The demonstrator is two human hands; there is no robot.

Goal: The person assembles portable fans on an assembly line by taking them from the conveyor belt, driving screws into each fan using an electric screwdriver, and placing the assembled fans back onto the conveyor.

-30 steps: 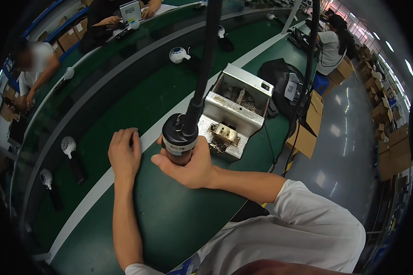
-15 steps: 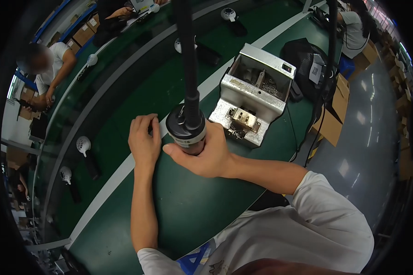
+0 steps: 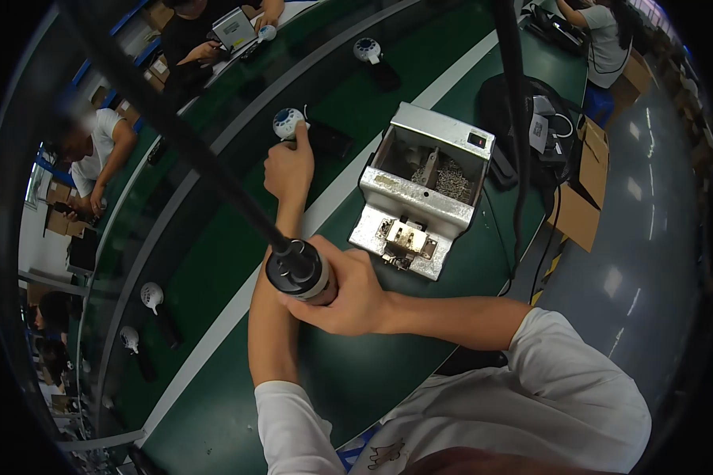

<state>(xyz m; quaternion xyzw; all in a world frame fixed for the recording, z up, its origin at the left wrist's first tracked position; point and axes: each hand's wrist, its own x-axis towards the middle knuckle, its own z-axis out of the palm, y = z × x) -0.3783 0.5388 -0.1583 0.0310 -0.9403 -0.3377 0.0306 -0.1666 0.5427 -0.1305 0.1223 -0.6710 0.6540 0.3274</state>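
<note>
My left hand (image 3: pixel 290 168) reaches over the green conveyor belt, its fingers closed at the near edge of a white round-headed device (image 3: pixel 287 123) with a ring of dark dots. The device's dark handle (image 3: pixel 327 139) lies on the belt, pointing right. Wrapped in my right hand (image 3: pixel 355 294) is an electric screwdriver (image 3: pixel 303 271), seen from its black top with a cable rising from it. The screwdriver is above my left forearm and hides its tip from me. Right of it, a metal screw feeder (image 3: pixel 420 178) stands on the bench with small screws (image 3: pixel 454 180) in its hopper.
More white devices (image 3: pixel 367 51) lie along the belt. A pale rail (image 3: pixel 214 348) divides the belt from the green bench (image 3: pixel 348 372). A black bag (image 3: pixel 531 131) and an open carton (image 3: pixel 582 194) are beyond the feeder. Co-workers (image 3: pixel 107 146) sit across the belt.
My left hand has moved from the bench edge out to the white device on the belt. My right hand still holds the screwdriver, now over my left forearm. The view has shifted.
</note>
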